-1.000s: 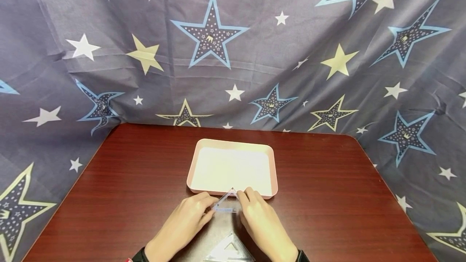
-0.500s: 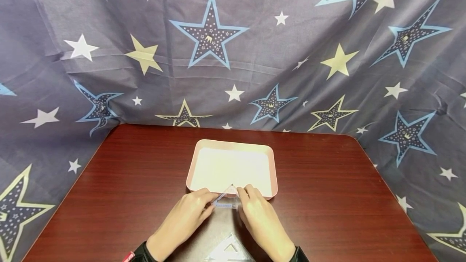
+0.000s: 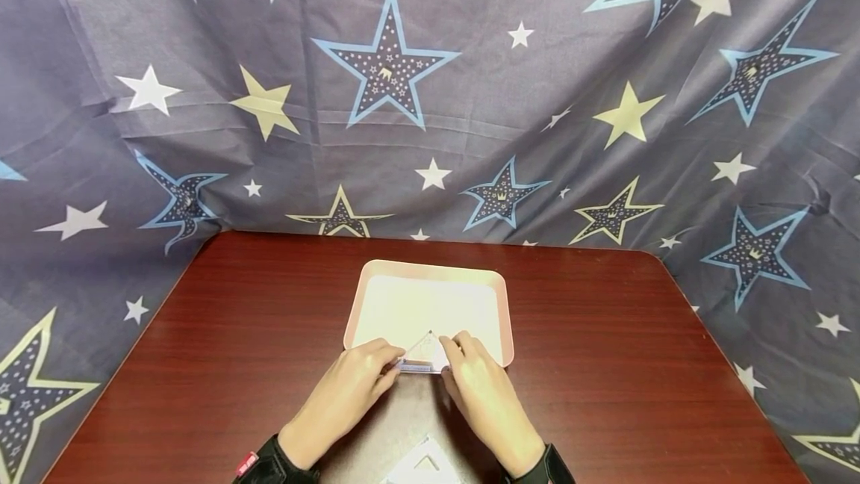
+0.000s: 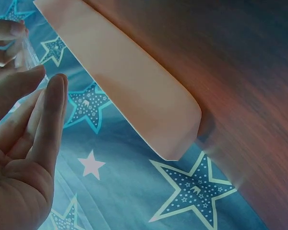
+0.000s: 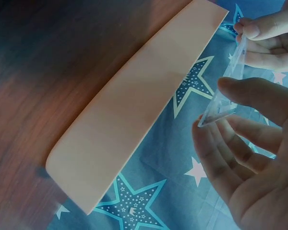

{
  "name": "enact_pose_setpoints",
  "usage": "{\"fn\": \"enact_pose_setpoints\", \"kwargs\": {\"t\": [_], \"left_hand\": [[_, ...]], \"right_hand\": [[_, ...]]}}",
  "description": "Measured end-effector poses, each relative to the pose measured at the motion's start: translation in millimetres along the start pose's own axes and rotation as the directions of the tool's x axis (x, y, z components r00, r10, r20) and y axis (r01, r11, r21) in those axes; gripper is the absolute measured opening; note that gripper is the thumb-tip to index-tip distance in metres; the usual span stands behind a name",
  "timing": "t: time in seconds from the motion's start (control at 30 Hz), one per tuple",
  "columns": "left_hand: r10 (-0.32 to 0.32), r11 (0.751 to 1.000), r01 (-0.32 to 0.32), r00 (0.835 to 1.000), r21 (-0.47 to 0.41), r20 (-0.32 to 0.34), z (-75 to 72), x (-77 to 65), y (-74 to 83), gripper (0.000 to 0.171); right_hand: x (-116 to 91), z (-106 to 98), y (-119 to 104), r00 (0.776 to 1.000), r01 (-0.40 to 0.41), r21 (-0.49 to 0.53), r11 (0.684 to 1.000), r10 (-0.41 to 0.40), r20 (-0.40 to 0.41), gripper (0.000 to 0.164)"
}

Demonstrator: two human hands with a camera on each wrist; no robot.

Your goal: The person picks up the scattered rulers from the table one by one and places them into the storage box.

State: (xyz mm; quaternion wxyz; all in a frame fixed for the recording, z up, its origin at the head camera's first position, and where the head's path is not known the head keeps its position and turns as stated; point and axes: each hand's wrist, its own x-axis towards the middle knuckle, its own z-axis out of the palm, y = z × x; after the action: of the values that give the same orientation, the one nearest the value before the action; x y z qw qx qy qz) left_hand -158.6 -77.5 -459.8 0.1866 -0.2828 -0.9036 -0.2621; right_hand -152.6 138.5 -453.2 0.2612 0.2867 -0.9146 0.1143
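Star-printed grey cloth (image 3: 470, 28) hangs behind and beside a red-brown table (image 3: 269, 290), well beyond the grip. Nearer, a pink tray (image 3: 430, 305) with a pale inside sits on the table just past the fingertips. Both hands share one clear plastic triangle ruler (image 3: 416, 367): the left hand (image 3: 349, 385) pinches its left end between thumb and fingers, and the right hand (image 3: 481, 398) pinches its right side the same way, so each grip is narrow, with the ruler between them. Its tip points away from the hands, and from the head view it overlaps the tray's near edge; in the right wrist view, cloth shows between the ruler and the tray's wall. On the near side of the grip, between the wrists, a second triangle ruler (image 3: 425, 464) rests on the table. Black cuffs (image 3: 277, 463) circle both wrists, the left bearing a red tag (image 3: 247, 463)
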Motion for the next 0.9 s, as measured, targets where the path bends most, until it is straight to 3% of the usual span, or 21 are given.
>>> {"fn": "enact_pose_setpoints", "kwargs": {"t": [0.2,0.5,0.9], "left_hand": [[-0.032,0.999,0.032,0.999,0.001,0.026,2.7,6.4,-1.7,0.016],[-0.031,0.999,0.032,0.999,-0.036,0.027,6.6,12.8,-6.9,0.016],[-0.07,0.997,0.071,0.997,-0.028,0.046,15.2,22.9,-13.7,0.014]], "right_hand": [[2,3,7,1.0,-0.006,0.004,1.0,0.006,0.007,0.045],[5,7,14,1.0,-0.006,0.002,1.0,0.006,0.008,0.045],[13,14,22,0.997,-0.04,0.031,0.999,0.038,0.064,0.049]]}}
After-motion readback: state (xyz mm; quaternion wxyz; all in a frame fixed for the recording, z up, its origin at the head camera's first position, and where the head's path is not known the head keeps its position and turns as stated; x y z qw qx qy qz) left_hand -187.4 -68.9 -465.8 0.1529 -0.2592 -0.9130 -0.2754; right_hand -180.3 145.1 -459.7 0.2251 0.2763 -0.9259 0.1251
